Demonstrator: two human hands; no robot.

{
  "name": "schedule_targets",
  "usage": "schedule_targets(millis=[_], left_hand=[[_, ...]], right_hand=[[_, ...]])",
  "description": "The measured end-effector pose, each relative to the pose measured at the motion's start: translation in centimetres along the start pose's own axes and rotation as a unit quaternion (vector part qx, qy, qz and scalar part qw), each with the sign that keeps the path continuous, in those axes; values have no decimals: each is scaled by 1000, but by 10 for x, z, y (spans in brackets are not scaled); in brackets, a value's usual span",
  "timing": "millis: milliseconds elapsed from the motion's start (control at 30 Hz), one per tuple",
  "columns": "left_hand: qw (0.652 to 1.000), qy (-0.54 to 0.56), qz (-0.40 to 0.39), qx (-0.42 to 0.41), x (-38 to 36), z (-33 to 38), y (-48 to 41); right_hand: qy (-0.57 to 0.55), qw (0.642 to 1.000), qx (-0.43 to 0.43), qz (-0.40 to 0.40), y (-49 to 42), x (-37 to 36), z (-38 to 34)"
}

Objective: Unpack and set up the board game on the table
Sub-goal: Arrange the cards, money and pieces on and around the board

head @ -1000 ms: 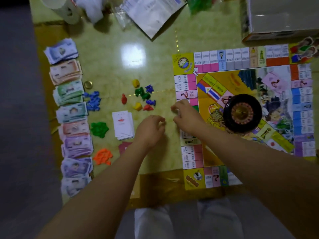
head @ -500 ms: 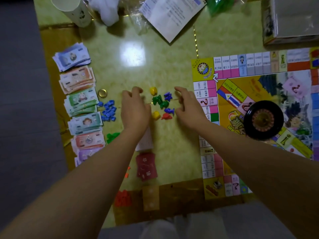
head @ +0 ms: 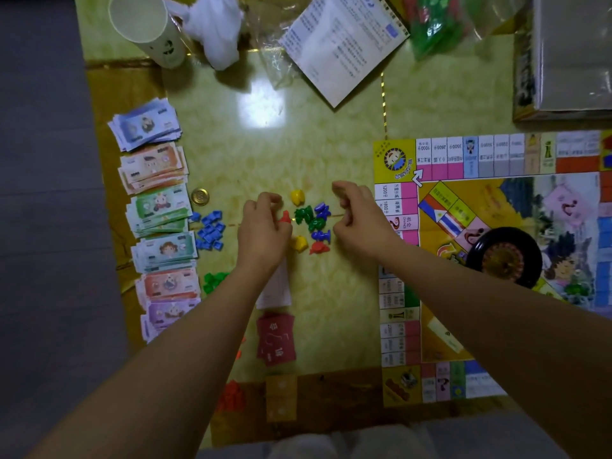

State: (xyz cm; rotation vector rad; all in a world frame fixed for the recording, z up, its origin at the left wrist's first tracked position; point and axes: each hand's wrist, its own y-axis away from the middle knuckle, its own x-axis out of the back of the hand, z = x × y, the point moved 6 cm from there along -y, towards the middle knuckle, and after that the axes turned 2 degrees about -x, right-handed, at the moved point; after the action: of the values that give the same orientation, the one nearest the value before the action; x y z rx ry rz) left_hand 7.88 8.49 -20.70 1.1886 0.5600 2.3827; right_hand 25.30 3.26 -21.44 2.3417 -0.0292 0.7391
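pinching a red pawn (head: 284,217), the left hand (head: 263,228) faces the right hand (head: 361,221), fingers curled, its hold unclear.

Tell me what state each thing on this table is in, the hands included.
Left hand, pinching a red pawn.
Right hand, fingers curled; whether they hold anything is hidden.
Board, unfolded flat.
Wheel, resting on the board.
Banknotes, sorted in stacks.
Box, open.
Cup, empty.
Rule sheet, lying flat, print up.
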Motion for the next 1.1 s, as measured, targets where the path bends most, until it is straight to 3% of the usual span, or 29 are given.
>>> schedule_targets(millis=[167, 500, 767, 933, 1100], left_hand=[[998, 51, -44, 2, -4, 0, -1], [999, -31, 12, -26, 10, 19, -19], [996, -53, -77, 4, 6, 32, -50], [999, -13, -33, 2, 26, 45, -76], [996, 85, 14, -7, 45, 66, -117]], right_hand=[[50, 993, 55, -95, 2, -23, -11], [51, 998, 27, 8, -22, 24, -8], [56, 998, 23, -22, -55, 40, -29], [45, 995, 89, 32, -79, 52, -64], [161, 980, 108, 33, -112, 57, -88]])
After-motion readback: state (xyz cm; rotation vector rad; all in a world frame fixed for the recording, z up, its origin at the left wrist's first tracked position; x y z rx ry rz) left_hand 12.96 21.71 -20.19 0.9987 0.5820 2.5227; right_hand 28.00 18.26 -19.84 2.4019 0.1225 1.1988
